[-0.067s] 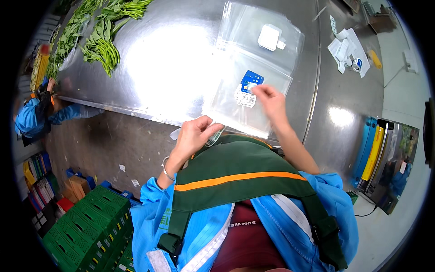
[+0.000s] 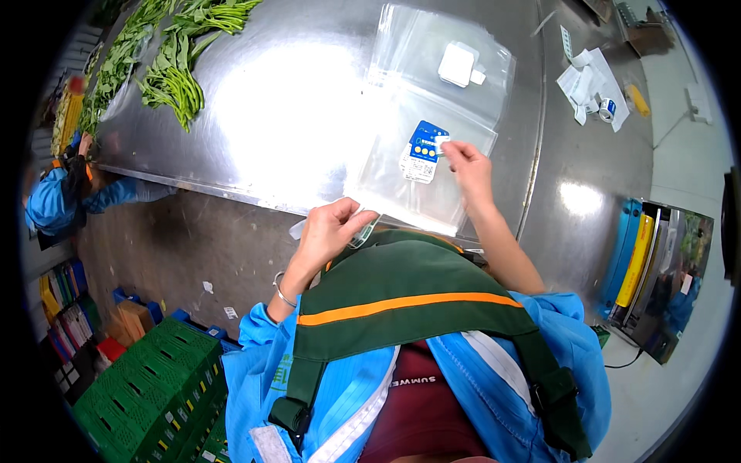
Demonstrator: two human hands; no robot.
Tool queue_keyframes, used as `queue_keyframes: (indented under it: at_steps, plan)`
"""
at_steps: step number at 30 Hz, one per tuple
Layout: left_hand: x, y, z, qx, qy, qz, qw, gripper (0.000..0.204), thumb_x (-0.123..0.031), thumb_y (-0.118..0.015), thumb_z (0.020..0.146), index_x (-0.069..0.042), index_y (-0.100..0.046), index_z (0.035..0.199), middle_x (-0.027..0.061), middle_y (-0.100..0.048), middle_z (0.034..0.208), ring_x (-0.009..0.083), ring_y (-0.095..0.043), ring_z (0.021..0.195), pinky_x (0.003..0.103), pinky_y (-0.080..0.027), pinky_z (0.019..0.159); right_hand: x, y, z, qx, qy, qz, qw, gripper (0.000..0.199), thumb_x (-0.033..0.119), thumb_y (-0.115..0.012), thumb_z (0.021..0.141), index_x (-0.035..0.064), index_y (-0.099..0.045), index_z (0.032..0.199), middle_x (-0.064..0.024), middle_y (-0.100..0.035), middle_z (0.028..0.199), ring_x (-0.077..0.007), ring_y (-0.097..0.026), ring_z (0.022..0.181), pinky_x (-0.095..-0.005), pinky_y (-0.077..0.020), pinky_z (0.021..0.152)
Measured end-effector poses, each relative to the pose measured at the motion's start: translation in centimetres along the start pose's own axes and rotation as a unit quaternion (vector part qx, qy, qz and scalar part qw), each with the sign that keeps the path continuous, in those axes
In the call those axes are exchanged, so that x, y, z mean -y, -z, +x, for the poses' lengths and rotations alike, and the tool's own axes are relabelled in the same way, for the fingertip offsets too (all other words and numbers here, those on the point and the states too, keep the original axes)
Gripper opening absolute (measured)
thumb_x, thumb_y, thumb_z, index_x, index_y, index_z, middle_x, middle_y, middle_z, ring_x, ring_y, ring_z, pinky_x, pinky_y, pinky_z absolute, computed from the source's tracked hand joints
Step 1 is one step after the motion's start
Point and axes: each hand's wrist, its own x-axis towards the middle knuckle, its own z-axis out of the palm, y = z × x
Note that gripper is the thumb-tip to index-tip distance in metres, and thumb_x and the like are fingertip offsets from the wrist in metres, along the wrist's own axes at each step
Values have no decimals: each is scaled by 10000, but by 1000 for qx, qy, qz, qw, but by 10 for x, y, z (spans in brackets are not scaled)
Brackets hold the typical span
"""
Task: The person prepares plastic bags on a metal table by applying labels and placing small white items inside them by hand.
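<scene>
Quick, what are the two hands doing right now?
Left hand: fingers closed around a roll of clear tape at the table edge.
Right hand: fingers pinching a blue and white label on the clear plastic bags.

This looks like a produce packing room. A broad stainless-steel table (image 2: 293,100) runs under the fingers (image 2: 455,150), with bundles of leafy green vegetables (image 2: 174,73) lying far to their left and a stack of clear plastic bags (image 2: 432,92) just beyond them. Green plastic crates (image 2: 147,386) stand on the concrete floor (image 2: 193,239) below, and another worker's blue sleeve (image 2: 50,201) shows at the table's far-left end.
</scene>
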Motion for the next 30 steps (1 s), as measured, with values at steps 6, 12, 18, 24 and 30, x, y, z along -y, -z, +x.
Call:
queue_keyframes:
  at_steps: [6,12,18,24,30]
  plan:
    - [6,-5,5,3,-14,-75,997,257,-196,-668,833,-36,-631,1031,-29,-483,578,38,-386,554,224,-328,501,-72,16,38,-85,-7,-251,964,317,180,-697,761,8,-592,1006,-76,-599,733,-215,-579,654,-319,-478,629]
    - [23,4,-1,-36,0,-97,995,322,-170,-619,870,-54,-574,1167,-74,-461,620,27,-379,579,208,-307,514,-44,48,19,75,125,-387,911,415,227,-702,718,83,-537,1070,-91,-582,935,-264,-556,852,-369,-451,768]
    - [19,-6,5,-4,-54,-198,979,272,-138,-583,896,-16,-550,1137,2,-602,755,49,-498,706,192,-398,647,-74,73,-1,291,212,-556,749,148,241,-642,775,196,-677,911,-54,-610,905,-254,-513,988,-421,-329,905]
    - [12,-5,-3,-64,-11,-122,990,184,-177,-615,882,6,-609,906,6,-612,710,41,-496,661,199,-409,597,-27,85,47,34,12,-215,976,175,200,-611,862,55,-678,933,-46,-668,931,-113,-599,852,-259,-459,771]
    - [11,-16,0,-103,-27,-67,992,180,-197,-658,846,-19,-629,842,20,-509,542,60,-397,520,245,-355,472,15,74,64,-46,153,-80,984,147,155,-625,849,37,-680,918,-25,-667,862,-87,-579,781,-227,-447,727]
